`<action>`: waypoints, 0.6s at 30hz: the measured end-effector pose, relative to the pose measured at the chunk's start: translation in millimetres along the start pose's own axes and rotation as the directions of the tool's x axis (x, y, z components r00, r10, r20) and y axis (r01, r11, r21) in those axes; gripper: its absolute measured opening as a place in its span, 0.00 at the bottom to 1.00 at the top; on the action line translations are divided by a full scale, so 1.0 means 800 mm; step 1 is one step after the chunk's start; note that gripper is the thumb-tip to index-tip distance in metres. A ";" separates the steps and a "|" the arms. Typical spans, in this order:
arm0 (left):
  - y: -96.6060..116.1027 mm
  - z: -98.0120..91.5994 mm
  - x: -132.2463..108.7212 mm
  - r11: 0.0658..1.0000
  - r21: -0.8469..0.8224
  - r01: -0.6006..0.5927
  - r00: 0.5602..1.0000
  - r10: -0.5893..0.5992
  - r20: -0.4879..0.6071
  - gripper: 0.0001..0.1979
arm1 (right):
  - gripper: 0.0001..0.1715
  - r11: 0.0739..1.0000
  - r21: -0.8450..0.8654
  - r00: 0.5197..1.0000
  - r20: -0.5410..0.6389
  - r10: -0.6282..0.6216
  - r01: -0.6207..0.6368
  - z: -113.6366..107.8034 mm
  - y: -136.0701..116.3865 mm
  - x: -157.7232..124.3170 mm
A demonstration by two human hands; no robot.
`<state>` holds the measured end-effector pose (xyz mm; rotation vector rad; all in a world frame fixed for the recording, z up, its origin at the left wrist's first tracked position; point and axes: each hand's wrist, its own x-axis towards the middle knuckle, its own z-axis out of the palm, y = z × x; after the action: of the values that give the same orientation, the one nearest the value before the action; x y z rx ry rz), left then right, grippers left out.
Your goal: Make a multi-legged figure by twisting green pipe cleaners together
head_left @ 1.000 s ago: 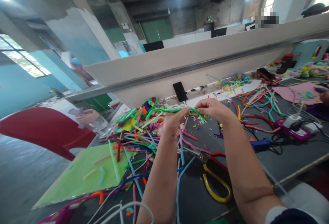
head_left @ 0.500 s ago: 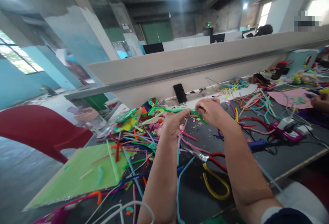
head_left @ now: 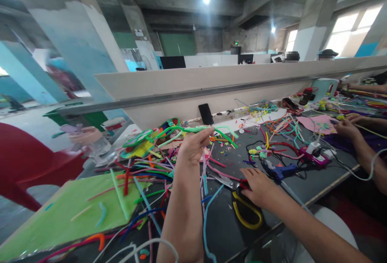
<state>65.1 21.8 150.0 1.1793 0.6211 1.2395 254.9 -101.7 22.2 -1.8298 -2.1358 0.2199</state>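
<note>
My left hand (head_left: 195,142) is closed, with thumb and fingers pinching a bundle of green pipe cleaners (head_left: 225,137) above the table. The bundle's bent ends stick out to both sides of the hand. My right hand (head_left: 258,186) is over the scissors (head_left: 248,214), at their red handle, with fingers stretched and the thumb apart. The yellow handle loop lies in front of the hand, and the metal blades point away to the left. Several loose pipe cleaners (head_left: 151,162) in many colours lie beside and under my left forearm.
A green sheet (head_left: 75,206) covers the left front. A blue glue gun (head_left: 282,171) and a purple power strip (head_left: 316,158) with cords lie at right. A phone (head_left: 206,114) leans on the partition. A co-worker's hands (head_left: 349,128) are at far right. A red chair (head_left: 33,162) stands left.
My right hand has let go of the green pipe cleaners and moved down to the scissors. My left hand still holds the bundle. The camera has turned slightly right.
</note>
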 end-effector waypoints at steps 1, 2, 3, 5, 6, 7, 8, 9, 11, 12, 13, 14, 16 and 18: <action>0.001 0.000 -0.001 1.000 -0.003 -0.001 1.000 0.001 0.014 0.15 | 0.39 1.000 -0.010 0.998 0.050 0.030 -0.029 0.007 0.006 -0.009; 0.001 0.001 -0.002 1.000 -0.004 -0.001 1.000 0.001 0.027 0.15 | 0.41 0.999 -0.004 0.994 0.100 0.038 -0.038 0.012 0.010 -0.016; 0.001 0.002 -0.003 1.000 -0.003 -0.004 0.999 0.004 0.035 0.16 | 0.43 0.999 0.005 0.990 0.133 0.037 -0.038 0.014 0.014 -0.021; 0.000 0.004 -0.004 1.000 0.001 -0.010 0.999 0.010 0.041 0.17 | 0.44 0.999 0.025 0.986 0.166 0.026 -0.031 0.016 0.017 -0.026; 0.000 0.004 -0.004 1.000 0.002 -0.011 0.999 0.011 0.043 0.17 | 0.44 0.999 0.033 0.985 0.170 0.021 -0.027 0.016 0.017 -0.028; -0.001 0.005 -0.004 1.000 0.000 -0.011 0.999 0.011 0.046 0.17 | 0.43 0.999 0.040 0.985 0.173 0.019 -0.026 0.017 0.017 -0.029; -0.001 0.005 -0.004 1.000 -0.003 -0.007 0.999 0.007 0.052 0.17 | 0.43 0.999 0.049 0.984 0.179 0.015 -0.024 0.018 0.016 -0.029; -0.002 0.004 -0.004 1.000 -0.007 -0.003 0.998 0.004 0.057 0.16 | 0.43 0.998 0.059 0.983 0.184 0.010 -0.021 0.020 0.015 -0.030; -0.002 0.005 -0.004 1.000 -0.014 -0.002 0.998 0.002 0.055 0.16 | 0.45 0.996 0.089 0.980 0.197 -0.003 -0.014 0.025 0.015 -0.030; -0.002 0.006 -0.004 1.000 -0.019 -0.007 0.999 0.008 0.049 0.16 | 0.47 0.994 0.106 0.978 0.206 -0.012 -0.010 0.027 0.015 -0.029; -0.002 0.007 -0.004 1.000 -0.025 -0.013 0.999 0.014 0.042 0.16 | 0.47 0.993 0.119 0.976 0.217 -0.017 -0.009 0.028 0.015 -0.028; -0.002 0.008 -0.004 0.999 -0.029 -0.019 0.999 0.020 0.034 0.17 | 0.47 0.992 0.127 0.973 0.228 -0.018 -0.011 0.028 0.014 -0.027; -0.002 0.011 -0.004 0.999 -0.028 -0.030 0.999 0.031 0.025 0.17 | 0.46 0.992 0.128 0.968 0.251 -0.011 -0.022 0.024 0.013 -0.026; -0.002 0.011 -0.004 0.999 -0.013 -0.039 0.999 0.039 0.019 0.17 | 0.47 0.992 0.120 0.966 0.257 0.014 -0.046 0.017 0.012 -0.027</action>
<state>72.8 15.9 151.2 1.1965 0.5774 1.2613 262.4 -120.0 3.3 -1.8465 -2.2033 0.6145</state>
